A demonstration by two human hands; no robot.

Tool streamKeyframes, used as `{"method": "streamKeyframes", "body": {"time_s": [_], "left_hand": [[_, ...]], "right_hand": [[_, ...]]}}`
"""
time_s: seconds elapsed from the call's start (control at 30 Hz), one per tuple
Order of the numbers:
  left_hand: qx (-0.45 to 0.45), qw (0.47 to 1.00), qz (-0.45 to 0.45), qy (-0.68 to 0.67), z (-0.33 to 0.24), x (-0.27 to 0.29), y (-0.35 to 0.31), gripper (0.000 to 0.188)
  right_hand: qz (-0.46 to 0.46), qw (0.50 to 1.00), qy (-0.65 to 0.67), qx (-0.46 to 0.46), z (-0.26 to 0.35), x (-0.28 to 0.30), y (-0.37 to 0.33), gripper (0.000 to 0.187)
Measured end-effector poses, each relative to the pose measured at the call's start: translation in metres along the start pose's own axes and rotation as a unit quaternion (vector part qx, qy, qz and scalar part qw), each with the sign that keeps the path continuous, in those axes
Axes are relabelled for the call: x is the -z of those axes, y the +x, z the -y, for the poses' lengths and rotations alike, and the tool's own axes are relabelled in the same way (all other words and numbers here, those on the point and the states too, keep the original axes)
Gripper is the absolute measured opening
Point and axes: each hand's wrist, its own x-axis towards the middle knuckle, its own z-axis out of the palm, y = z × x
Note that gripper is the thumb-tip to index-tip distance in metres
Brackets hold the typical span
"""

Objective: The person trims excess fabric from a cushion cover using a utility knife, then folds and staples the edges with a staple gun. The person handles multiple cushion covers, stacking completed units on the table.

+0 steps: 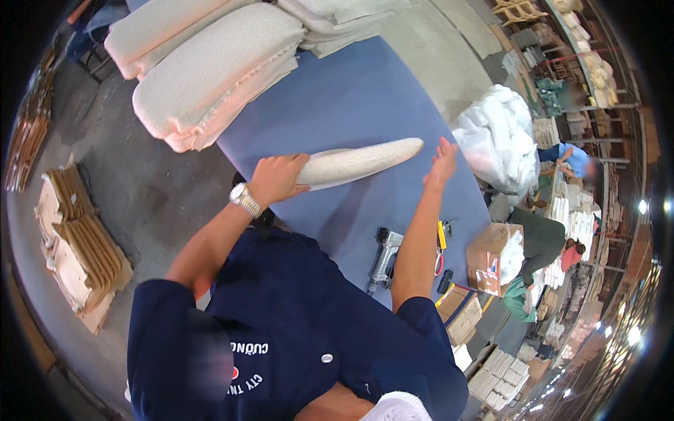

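A long, curved pad (365,161) covered in cream woven fabric is held over the blue-covered table (316,105), edge-on to me. My left hand (279,181), with a metal watch at the wrist, is closed round the pad's left end. Just off its rounded right end is my right hand (441,163), open with the fingers stretched out and apart from the fabric. A grey staple gun (385,258) lies on the table near my right forearm. Whether the pad's underside touches the table I cannot tell.
Stacked cream upholstered pads (217,70) cover the table's far left. Beyond its right edge are a white plastic-wrapped bundle (497,137) and a cardboard box (493,259). Small tools lie right of my forearm. Wooden panels (88,259) stack on the floor at left; other people work at right.
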Motion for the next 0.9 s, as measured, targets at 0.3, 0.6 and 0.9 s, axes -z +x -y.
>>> {"method": "streamKeyframes", "body": {"time_s": [0.3,0.6,0.9], "left_hand": [[-0.029,0.971,-0.155,-0.180,0.063,-0.054,-0.023,0.066],[0.197,0.928,-0.078,-0.307,0.101,-0.125,-0.080,0.070],[0.152,0.894,-0.195,-0.373,0.061,-0.120,-0.085,0.067]], "right_hand": [[0.122,0.923,-0.231,0.284,-0.031,-0.053,-0.013,0.034],[0.161,0.974,-0.156,-0.018,-0.023,-0.039,0.012,0.033],[0.176,0.965,-0.117,-0.156,-0.052,0.004,0.041,0.037]]}}
